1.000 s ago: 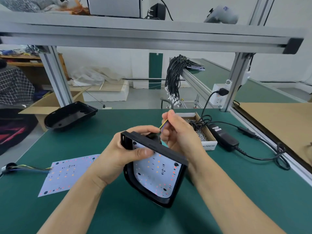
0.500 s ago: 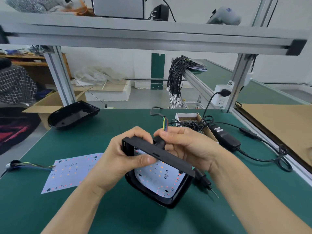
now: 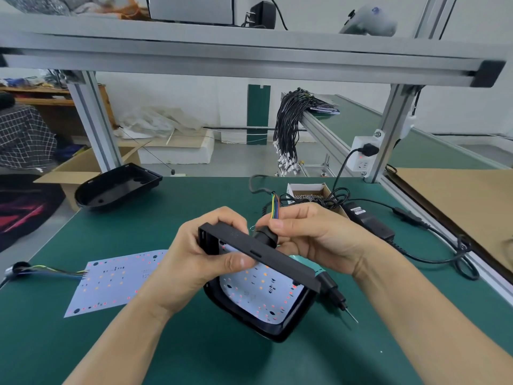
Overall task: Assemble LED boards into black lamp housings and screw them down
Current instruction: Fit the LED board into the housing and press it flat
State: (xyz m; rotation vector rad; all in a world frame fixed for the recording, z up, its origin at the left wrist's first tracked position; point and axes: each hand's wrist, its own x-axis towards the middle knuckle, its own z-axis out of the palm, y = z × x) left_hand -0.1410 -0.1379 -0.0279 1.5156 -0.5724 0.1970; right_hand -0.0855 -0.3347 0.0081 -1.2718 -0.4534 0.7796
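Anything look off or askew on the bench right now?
Only the empty black housing at the far-left bench edge: it sits tilted, one side raised. The spare LED board lies flat; nothing looks spilled or damaged.

Black power adapter [image 3: 370, 222] beside wall socket's [image 3: 362, 157] post.

Two bare forearms enter from bottom edge. Left hand [image 3: 194, 257] and right hand [image 3: 316, 237]: no gloves, rings, watch or wristband. No sleeves visible as far as the frame edge. Fingernails short, unpainted.
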